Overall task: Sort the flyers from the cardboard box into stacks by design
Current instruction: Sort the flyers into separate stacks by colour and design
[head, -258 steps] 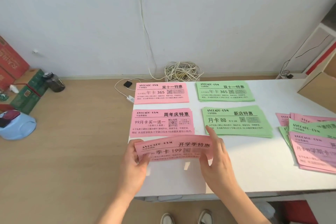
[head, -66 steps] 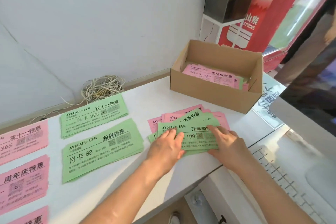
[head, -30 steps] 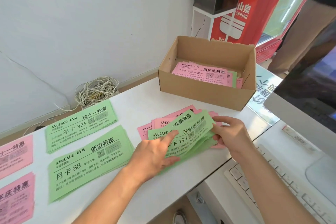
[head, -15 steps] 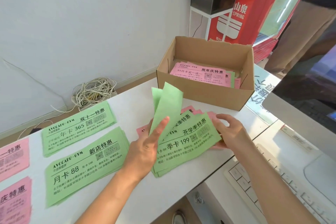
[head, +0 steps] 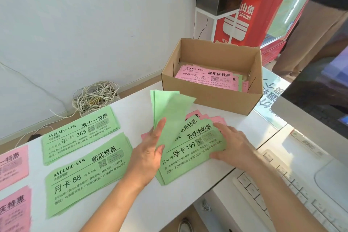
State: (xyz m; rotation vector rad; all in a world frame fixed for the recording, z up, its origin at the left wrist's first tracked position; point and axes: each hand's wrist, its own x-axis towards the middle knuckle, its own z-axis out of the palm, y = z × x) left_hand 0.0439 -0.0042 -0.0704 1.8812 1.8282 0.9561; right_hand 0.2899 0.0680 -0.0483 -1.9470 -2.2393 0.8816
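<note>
The left hand (head: pixel 148 154) pinches lifted green flyers (head: pixel 169 108) (blank backs showing) between thumb and fingers; the right hand (head: pixel 232 146) presses the pile (head: pixel 190 156) beneath its spread, relaxed fingers.

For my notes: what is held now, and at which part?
The left hand pinches lifted green flyers at their lower end; the right hand presses the pile.

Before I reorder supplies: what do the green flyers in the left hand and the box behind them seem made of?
The green flyers: thin matte coloured paper, apparently; they curve and fan in the left hand, with no glare. The cardboard box: brown cardboard, likely corrugated, uncoated by the look; its top rim is ragged and torn.
</note>
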